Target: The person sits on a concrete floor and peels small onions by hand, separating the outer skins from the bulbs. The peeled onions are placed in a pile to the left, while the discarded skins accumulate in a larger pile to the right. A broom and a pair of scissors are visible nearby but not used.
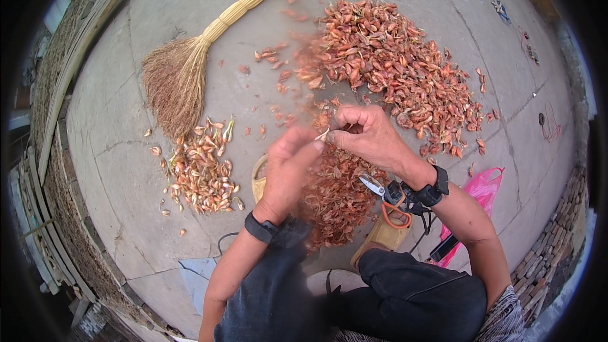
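A small pale shallot-like bulb is pinched between my hands, above a heap of loose reddish-brown skins. My left hand is blurred, its thumb and fingers on the bulb's left side. My right hand has its thumb and curled fingertips at the other side. Beyond my right hand spreads a large pile of red-skinned bulbs. To the left of my left hand lies a smaller pile of cleaner, paler bulbs, some with green sprouts. Orange-handled scissors show below my right wrist, blades over the skins.
A straw broom lies at upper left, its bristles touching the small pile. My sandals flank the skins. A pink plastic bag and a black device are at right. Wooden planks line the left edge; bricks the right.
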